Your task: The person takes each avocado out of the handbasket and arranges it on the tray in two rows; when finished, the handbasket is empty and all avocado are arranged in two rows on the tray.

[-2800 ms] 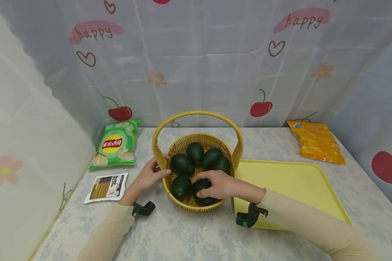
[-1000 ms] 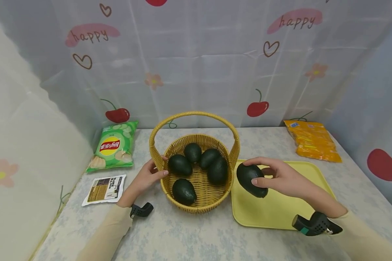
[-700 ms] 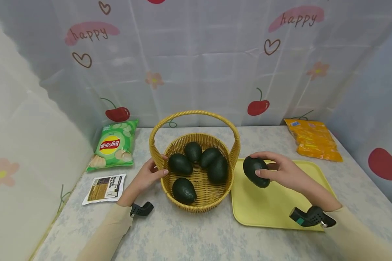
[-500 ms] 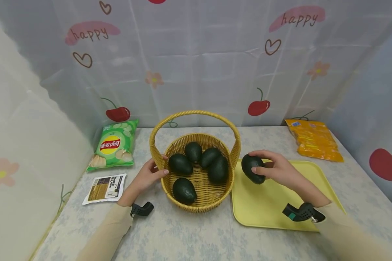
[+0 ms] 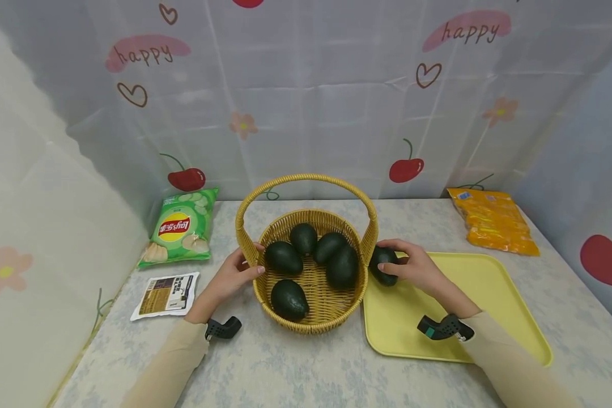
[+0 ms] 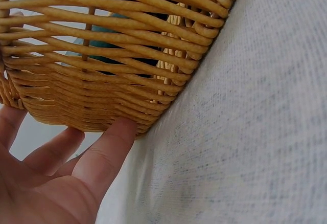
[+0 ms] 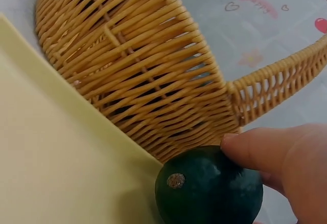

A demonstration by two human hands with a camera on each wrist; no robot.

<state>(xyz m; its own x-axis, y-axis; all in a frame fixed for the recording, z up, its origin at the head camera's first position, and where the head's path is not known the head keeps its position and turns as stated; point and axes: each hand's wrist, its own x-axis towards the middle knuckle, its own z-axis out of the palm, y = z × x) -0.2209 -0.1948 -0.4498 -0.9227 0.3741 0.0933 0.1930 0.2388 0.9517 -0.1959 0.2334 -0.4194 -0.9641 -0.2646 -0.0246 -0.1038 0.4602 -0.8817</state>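
A yellow wicker basket (image 5: 313,326) with a tall hoop handle stands mid-table, several dark green avocados inside, among them one avocado (image 5: 289,300) at the front left. My left hand (image 5: 233,276) grips the basket's left side by the handle base, thumb and fingertips against the weave, as the left wrist view also shows. Another avocado (image 5: 383,265) is in my right hand (image 5: 413,266), pinched between thumb and fingers. It is low over the left edge of a yellow tray (image 5: 459,306), close beside the basket's right wall. Whether it touches the tray, I cannot tell.
At the left lie a green bag of chips (image 5: 181,226) and a small white-and-brown packet (image 5: 166,296). An orange packet (image 5: 494,221) lies at the back right. A printed curtain (image 5: 316,102) closes off the back of the table.
My right hand has taken an avocado out of the basket's front right and carried it over the tray. It has since come back left and down to the tray's edge. My left hand has stayed put.
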